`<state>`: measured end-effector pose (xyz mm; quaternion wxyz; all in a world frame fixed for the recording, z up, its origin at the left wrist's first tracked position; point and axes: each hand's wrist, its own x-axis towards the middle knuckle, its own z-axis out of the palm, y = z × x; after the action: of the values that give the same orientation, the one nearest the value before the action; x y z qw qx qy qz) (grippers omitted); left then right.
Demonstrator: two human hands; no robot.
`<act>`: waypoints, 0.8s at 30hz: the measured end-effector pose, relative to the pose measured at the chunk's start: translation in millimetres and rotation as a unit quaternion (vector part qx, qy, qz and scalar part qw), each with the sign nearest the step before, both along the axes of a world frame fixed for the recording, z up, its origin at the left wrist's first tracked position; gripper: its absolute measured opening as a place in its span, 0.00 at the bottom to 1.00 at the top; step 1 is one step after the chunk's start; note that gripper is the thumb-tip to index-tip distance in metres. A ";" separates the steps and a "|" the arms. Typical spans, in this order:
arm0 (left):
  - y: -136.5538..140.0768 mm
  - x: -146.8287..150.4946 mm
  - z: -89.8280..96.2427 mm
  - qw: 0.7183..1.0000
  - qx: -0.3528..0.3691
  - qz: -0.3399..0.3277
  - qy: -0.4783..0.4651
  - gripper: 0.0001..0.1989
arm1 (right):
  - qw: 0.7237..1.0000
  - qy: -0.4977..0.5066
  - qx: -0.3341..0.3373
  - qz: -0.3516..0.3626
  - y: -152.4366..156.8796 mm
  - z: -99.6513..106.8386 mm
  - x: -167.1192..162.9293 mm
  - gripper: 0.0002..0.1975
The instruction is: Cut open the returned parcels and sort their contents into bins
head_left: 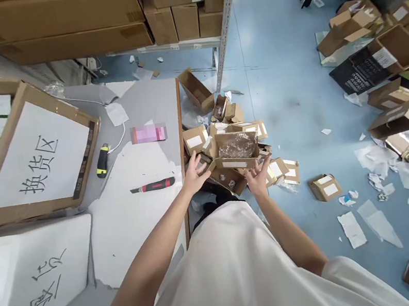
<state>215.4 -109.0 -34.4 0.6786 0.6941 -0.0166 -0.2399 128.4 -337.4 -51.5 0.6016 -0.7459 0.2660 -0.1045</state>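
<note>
Head view: left hand (194,175), fingers spread, empty, beside worktop (162,100); right hand (258,179), fingers parted, near carton (234,163) of clear wrap (238,145); contact unclear.

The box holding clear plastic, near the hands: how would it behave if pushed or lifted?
The box is probably light: only crinkled clear plastic shows inside. Being thin cardboard, it would likely flex if squeezed. With other boxes jumbled around it, a push might tip it.
</note>
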 end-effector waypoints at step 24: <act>2.6 -426.7 41.1 0.448 0.275 0.799 0.291 0.29 | 0.157 -0.179 -0.291 0.927 410.8 61.4 19.3 0.22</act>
<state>-211.3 -106.3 6.7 0.3099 0.4410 0.8108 0.2285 147.7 73.4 9.9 0.0218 -0.5198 -0.7876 0.3303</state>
